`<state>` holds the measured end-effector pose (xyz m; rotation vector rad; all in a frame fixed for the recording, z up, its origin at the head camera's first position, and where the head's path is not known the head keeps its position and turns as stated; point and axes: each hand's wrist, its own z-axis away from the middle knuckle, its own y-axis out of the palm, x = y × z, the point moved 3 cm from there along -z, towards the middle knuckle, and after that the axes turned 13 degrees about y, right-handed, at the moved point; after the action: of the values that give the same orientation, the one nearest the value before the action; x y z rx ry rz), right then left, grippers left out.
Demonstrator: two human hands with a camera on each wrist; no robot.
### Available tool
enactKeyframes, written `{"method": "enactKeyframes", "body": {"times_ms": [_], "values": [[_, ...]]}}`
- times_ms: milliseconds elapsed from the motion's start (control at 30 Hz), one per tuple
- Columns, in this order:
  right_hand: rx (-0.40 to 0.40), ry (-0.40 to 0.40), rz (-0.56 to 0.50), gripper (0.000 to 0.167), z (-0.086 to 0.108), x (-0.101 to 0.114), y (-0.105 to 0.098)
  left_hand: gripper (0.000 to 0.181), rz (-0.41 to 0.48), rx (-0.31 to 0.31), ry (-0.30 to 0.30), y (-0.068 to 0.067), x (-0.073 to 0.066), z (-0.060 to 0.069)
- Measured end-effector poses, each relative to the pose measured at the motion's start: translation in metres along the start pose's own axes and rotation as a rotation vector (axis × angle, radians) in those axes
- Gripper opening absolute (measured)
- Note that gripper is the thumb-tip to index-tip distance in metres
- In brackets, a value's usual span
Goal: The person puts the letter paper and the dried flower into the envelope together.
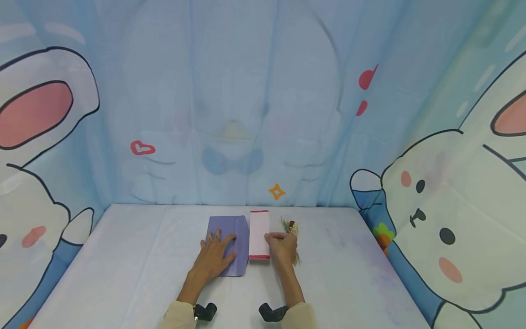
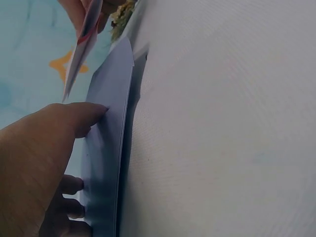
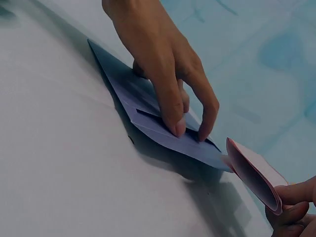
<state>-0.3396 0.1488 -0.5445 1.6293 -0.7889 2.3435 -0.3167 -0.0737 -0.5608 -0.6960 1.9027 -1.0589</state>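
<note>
A purple envelope (image 1: 242,242) lies on the white table, a dark gap showing along its flap in the right wrist view. My left hand (image 1: 213,258) rests on it with spread fingers; the thumb (image 2: 91,114) and fingers touch its surface. To the right, my right hand (image 1: 283,249) pinches a folded pinkish-white card (image 1: 259,233) with red edges by its right side. The card is held up off the table, and its fold bows open in the right wrist view. A small bunch of dried flowers (image 1: 291,227) lies just beyond the right hand, partly hidden by it.
The white-covered table (image 1: 349,274) ends at a blue curtain (image 1: 230,91) printed with cartoon rabbits. Black wrist devices (image 1: 273,313) sit at both wrists, by the cream sleeves (image 1: 300,316).
</note>
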Motion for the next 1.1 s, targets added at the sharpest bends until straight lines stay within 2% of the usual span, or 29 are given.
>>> {"method": "enactKeyframes", "body": {"times_ms": [133, 267, 667, 1100], "values": [[0.026, -0.041, -0.042, 0.015, 0.004, -0.003, 0.011, 0.054, 0.013, -0.002, -0.009, 0.002, -0.001, -0.001], [0.035, -0.046, -0.068, 0.012, 0.005, -0.007, 0.017, 0.055, 0.027, -0.002, -0.008, 0.004, -0.001, -0.002], [0.032, -0.038, -0.017, 0.010, 0.007, -0.011, 0.030, 0.056, -0.023, -0.006, -0.005, -0.001, 0.002, -0.002], [0.013, -0.039, 0.009, 0.010, 0.004, -0.011, 0.034, 0.057, -0.017, -0.005, -0.005, -0.003, 0.004, -0.003]]}}
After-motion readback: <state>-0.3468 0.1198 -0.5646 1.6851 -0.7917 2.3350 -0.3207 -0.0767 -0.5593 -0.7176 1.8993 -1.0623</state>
